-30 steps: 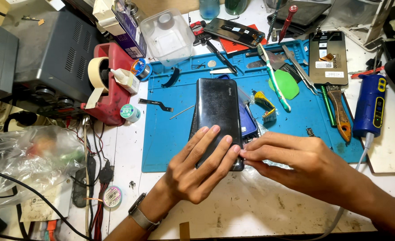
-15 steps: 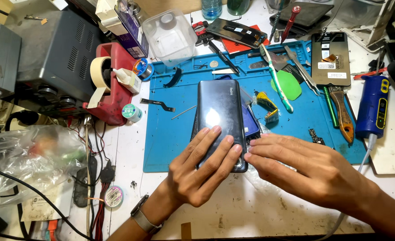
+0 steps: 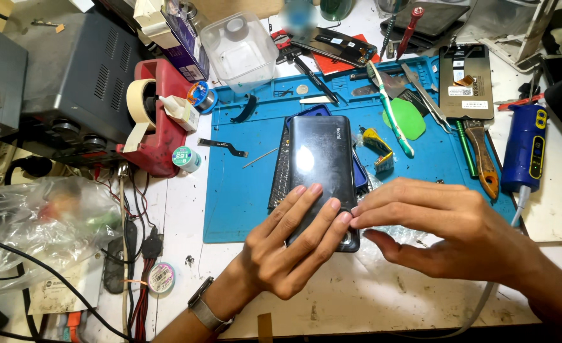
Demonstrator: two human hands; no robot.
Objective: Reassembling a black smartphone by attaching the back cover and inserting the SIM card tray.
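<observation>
Phone back cover (image 3: 322,171), dark and shiny with a bright glare spot, lies face up on the blue mat (image 3: 243,203), on top of a dark blue phone body that peeks out at its sides; its near end sits under the left hand (image 3: 287,251), whose fingers lie flat and spread on it, pressing down, not curled around it. Just to the right, the right hand (image 3: 446,232) has its fingertips pinched together at the cover's near right edge; what they pinch is too small to tell; crinkly clear film lies under that hand.

Far above the left hand stands a clear plastic box (image 3: 240,51) with a round cap on its lid; nothing shows inside it. Left of that is a red tape holder (image 3: 160,121) with a roll of pale tape, and a small round green-and-white tub (image 3: 186,159) sits beside it. Up past the right hand lies a dark flat phone part (image 3: 465,73) with small white labels on it; further right is a blue tool (image 3: 525,149) with a yellow strip. Far left of the left hand sits a clear plastic bag (image 3: 40,222), crumpled, with coloured bits inside.
</observation>
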